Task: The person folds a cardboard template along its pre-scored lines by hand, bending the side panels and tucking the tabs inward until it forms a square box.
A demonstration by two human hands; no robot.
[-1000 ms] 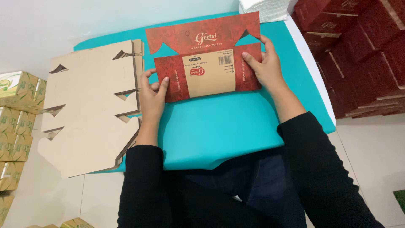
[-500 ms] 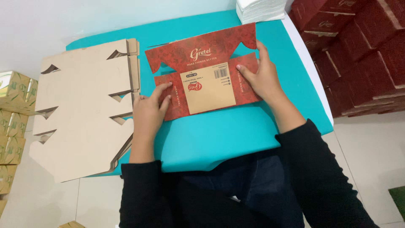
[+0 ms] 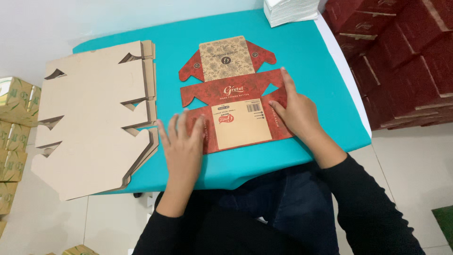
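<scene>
Flat red carton blank (image 3: 236, 111) lying printed side up on the turquoise desk (image 3: 306, 56).
Die-cut and unfolded: a tan patterned panel with red corner flaps at the far end, a red middle band, and a tan label panel nearest the desk's front edge.

A flat carton blank (image 3: 236, 106) is laid on the worktop (image 3: 302, 52), near its front edge and about midway across. The left hand (image 3: 184, 141) is placed flat on the blank's near left corner, the right hand (image 3: 297, 113) on its right side. A stack of blanks (image 3: 89, 118) is set to the left of the carton blank, apart from it and overhanging the worktop's left and front edges. A pile of sheets (image 3: 290, 10) is placed at the far right corner of the worktop. Stacked boxes (image 3: 401, 56) are found to the right of the worktop, and more boxes (image 3: 14, 137) to its left, below it.
</scene>
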